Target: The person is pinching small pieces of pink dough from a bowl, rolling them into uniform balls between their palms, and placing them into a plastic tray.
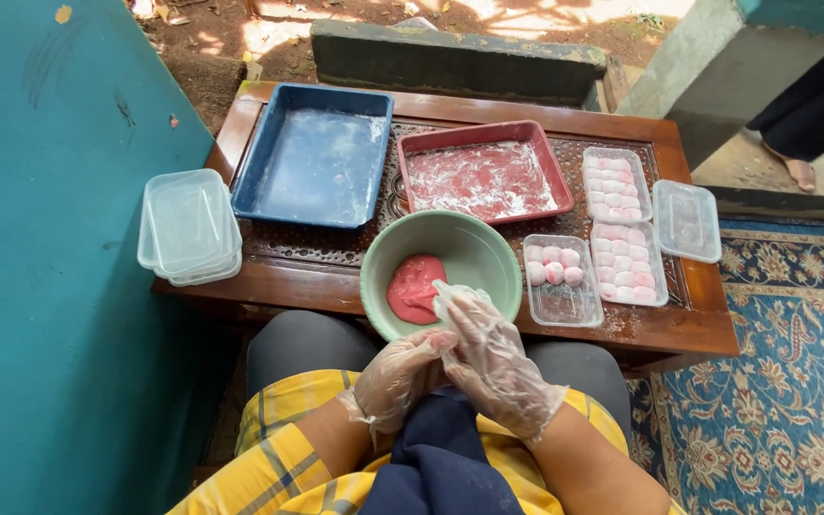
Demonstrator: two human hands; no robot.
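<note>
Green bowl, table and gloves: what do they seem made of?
Green bowl: probably plastic, matte and evenly coloured. Table: dark glossy wood with a carved top. Gloves on the left hand and right hand: thin clear plastic film, wrinkled and see-through.

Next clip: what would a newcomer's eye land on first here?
Probably the two gloved hands, left hand and right hand, pressed together over the lap just below the green bowl holding a lump of pink dough. Behind it, on the wooden table, sit a floury blue tray and red tray, with clear boxes of pink balls at right.
</note>
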